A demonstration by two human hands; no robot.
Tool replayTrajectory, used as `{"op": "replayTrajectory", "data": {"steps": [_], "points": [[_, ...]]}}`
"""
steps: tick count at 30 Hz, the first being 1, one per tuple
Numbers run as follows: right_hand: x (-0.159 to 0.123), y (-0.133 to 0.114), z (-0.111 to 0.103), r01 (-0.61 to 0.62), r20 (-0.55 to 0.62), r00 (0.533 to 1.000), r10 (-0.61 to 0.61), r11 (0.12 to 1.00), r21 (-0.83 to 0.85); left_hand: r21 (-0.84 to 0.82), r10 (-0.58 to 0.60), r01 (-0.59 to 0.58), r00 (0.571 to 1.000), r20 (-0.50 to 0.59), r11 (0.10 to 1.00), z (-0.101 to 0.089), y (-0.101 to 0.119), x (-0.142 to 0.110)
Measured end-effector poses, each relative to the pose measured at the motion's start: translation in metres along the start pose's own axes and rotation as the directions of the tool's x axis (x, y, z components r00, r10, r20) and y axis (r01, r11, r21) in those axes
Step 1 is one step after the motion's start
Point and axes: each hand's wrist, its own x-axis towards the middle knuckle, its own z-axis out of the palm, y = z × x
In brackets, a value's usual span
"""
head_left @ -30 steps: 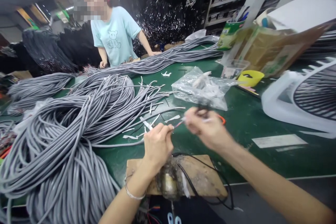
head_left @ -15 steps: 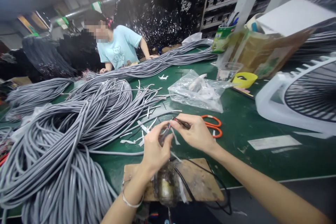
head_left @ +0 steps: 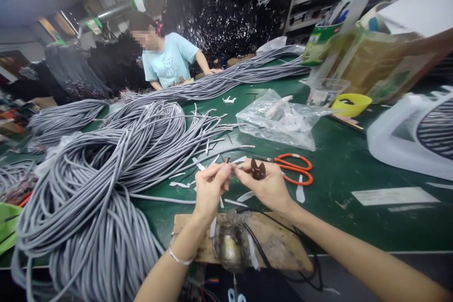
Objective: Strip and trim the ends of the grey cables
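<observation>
My left hand (head_left: 209,188) is closed in a pinch on the end of a grey cable (head_left: 159,197), whose thin coloured wires stick up between the fingertips. My right hand (head_left: 264,185) meets it fingertip to fingertip and pinches the same wire ends, with a small dark tool (head_left: 258,170) tucked in its palm. Both hands hover over the green table (head_left: 336,160), just beyond a worn wooden block (head_left: 279,245) at the near edge. Orange-handled scissors (head_left: 295,169) lie right behind my right hand.
A big heap of coiled grey cables (head_left: 88,184) fills the left side. White sheath scraps (head_left: 198,165) litter the middle. A clear plastic bag (head_left: 279,120), a yellow bowl (head_left: 351,104), a cardboard box (head_left: 382,63) and a white fan (head_left: 414,139) stand right. A person in a light blue shirt (head_left: 170,63) works opposite.
My right hand came back from a blurred pull to the right and now meets my left hand at the wire ends. The scissors lie uncovered on the table.
</observation>
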Motion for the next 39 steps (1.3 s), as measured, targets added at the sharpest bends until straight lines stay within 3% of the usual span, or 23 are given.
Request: {"op": "replayTrajectory", "data": {"steps": [5,10,15,19,21,23,26,29,33,35,37,39], "points": [[-0.001,0.0,-0.002,-0.023,-0.024,0.999,0.023,0.999,-0.032,-0.142,-0.149,0.145,0.989,-0.017,0.979,-0.001,-0.001,0.004],[0.001,0.004,-0.003,-0.076,-0.031,0.997,0.074,0.996,-0.052,-0.109,-0.167,0.162,0.985,-0.033,0.981,0.001,0.0,0.005],[0.006,0.016,-0.012,-0.132,-0.001,0.991,0.135,0.972,-0.196,0.198,-0.01,0.004,1.0,0.026,0.98,0.001,-0.005,0.004],[-0.001,0.021,-0.04,-0.086,0.16,0.974,0.16,0.916,-0.391,0.477,0.154,-0.202,0.978,0.139,0.855,-0.004,-0.012,0.002],[-0.003,0.023,-0.06,-0.012,0.223,0.964,0.146,0.86,-0.511,0.564,0.253,-0.307,0.952,0.174,0.767,-0.006,-0.014,0.001],[-0.002,0.026,-0.08,0.012,0.186,0.97,0.156,0.735,-0.678,0.628,0.363,-0.407,0.909,0.206,0.663,-0.007,-0.015,0.001],[0.008,0.035,-0.1,-0.037,0.139,0.93,0.34,0.465,-0.885,0.668,0.431,-0.518,0.847,0.312,0.534,-0.008,-0.014,0.0],[0.02,0.044,-0.105,-0.073,0.12,0.883,0.454,0.386,-0.92,0.675,0.419,-0.59,0.802,0.425,0.443,-0.009,-0.012,-0.001],[0.029,0.039,-0.099,-0.082,0.121,0.9,0.418,0.437,-0.896,0.694,0.494,-0.566,0.801,0.337,0.444,-0.013,-0.007,-0.002],[0.028,0.033,-0.091,-0.085,0.141,0.937,0.319,0.601,-0.794,0.686,0.532,-0.556,0.798,0.282,0.47,-0.015,-0.003,-0.003],[0.027,0.026,-0.081,-0.05,0.153,0.973,0.171,0.811,-0.583,0.683,0.558,-0.558,0.789,0.258,0.472,-0.015,0.0,-0.004],[0.025,0.021,-0.07,0.035,0.159,0.987,0.032,0.916,-0.399,0.693,0.579,-0.556,0.779,0.241,0.46,-0.015,0.002,-0.006]]}}
